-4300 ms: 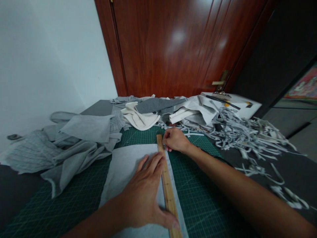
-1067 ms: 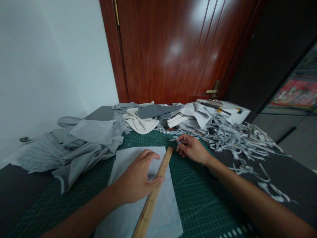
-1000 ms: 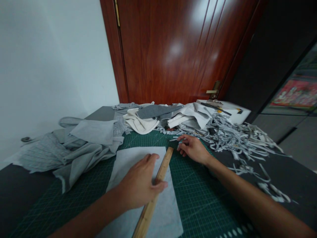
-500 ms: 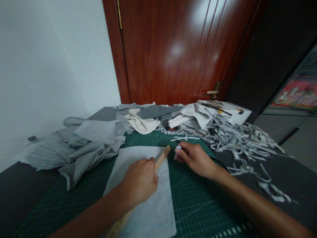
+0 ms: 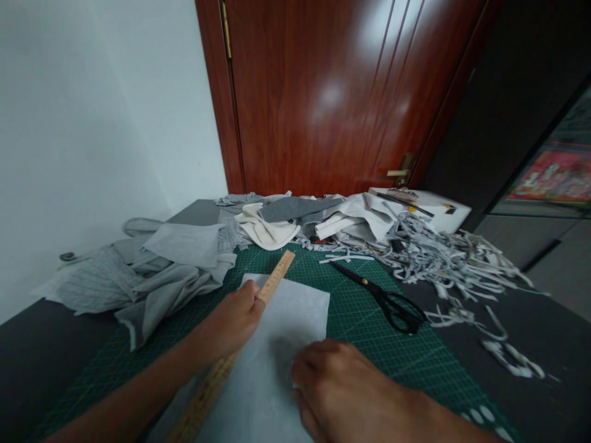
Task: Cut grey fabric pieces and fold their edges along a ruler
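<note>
My left hand point(image 5: 242, 311) is closed around a wooden ruler point(image 5: 277, 275), which lies at a slant over a pale grey piece of cloth point(image 5: 302, 304). Lower down, at the cloth's right side, is my right hand point(image 5: 330, 381). Its fingers are closed and curled toward the cloth; the pale blue piece of tailor's chalk seen in them earlier is almost wholly hidden now. A pair of black scissors point(image 5: 381, 298) lies on the green cutting mat point(image 5: 369, 351), beyond my right hand.
Crumpled grey fabric point(image 5: 180, 277) is heaped at the left. More cloth pieces point(image 5: 265, 227) are piled at the back. A tangle of fabric strips point(image 5: 434, 252) and a white box point(image 5: 455, 212) occupy the right rear. A wall and a wooden door point(image 5: 323, 104) stand behind.
My left hand and the ruler have shifted left. My right hand has come from beside the cloth's far corner back toward me, uncovering the scissors. The cloth's far edge now sits turned.
</note>
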Demonstrator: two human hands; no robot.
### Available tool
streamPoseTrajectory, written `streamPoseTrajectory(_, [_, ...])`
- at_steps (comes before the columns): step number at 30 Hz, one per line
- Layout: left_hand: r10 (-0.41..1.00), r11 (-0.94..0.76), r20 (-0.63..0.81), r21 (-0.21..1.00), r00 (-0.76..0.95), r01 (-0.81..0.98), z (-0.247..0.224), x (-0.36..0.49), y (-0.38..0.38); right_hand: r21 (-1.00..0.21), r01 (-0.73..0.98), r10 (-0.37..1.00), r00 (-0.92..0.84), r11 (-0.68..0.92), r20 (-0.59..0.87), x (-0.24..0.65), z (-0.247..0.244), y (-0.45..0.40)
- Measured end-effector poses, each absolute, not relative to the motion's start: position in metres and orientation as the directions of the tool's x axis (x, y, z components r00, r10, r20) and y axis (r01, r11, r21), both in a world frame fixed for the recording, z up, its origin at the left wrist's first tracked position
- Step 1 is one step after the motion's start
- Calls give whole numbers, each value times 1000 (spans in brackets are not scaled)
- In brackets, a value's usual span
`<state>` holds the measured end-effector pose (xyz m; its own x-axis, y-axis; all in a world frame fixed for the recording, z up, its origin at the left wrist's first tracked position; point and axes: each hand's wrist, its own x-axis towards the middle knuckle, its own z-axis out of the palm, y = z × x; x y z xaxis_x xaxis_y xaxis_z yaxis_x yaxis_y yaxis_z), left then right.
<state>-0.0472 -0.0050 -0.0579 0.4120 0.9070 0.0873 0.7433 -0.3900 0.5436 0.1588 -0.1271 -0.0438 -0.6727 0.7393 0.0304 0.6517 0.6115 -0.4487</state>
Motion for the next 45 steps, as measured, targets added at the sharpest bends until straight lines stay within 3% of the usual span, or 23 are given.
streamPoseTrajectory(2, [903,-392,92,575,419,718,-59,-50,-9,-477,686,758,-650,550,-60,155,-36,-134])
streamPoseTrajectory(7, [888,-406,76,594,454,694,-60,-53,-13,-752,585,907,-418,304,42,179,-24,-102])
streamPoseTrajectory(10, [866,-427,60,604,496,673,-60,-56,-11,-751,642,978,-208,155,23,204,-29,-53])
streamPoseTrajectory(14, [793,-422,-17,705,609,570,-56,-66,-5,-690,715,992,-119,111,36,217,-39,-2])
streamPoseTrajectory(19, [686,-353,-51,849,725,393,-47,-79,8,-599,787,979,-203,148,-25,201,-45,20])
streamPoseTrajectory(25, [833,-214,-63,879,550,425,-26,-68,-2,-490,853,969,-240,178,-66,185,-47,20])
streamPoseTrajectory(29, [846,-148,-99,901,524,408,-25,-54,-23,-453,881,980,-184,133,-70,189,-50,11])
streamPoseTrajectory(35, [893,-75,-139,892,429,445,-52,-48,-31,-506,854,955,-238,119,-177,207,-46,-22])
streamPoseTrajectory(39, [868,-125,-117,889,482,440,-60,-61,-23,-583,801,883,-364,135,-296,223,-38,-37])
streamPoseTrajectory(41, [821,-148,-114,904,559,402,-61,-70,-16,-604,785,891,-364,137,-272,229,-36,-34])
streamPoseTrajectory(45, [709,-106,-165,937,686,334,-61,-88,3,-579,795,961,-267,179,-70,235,-43,-7])
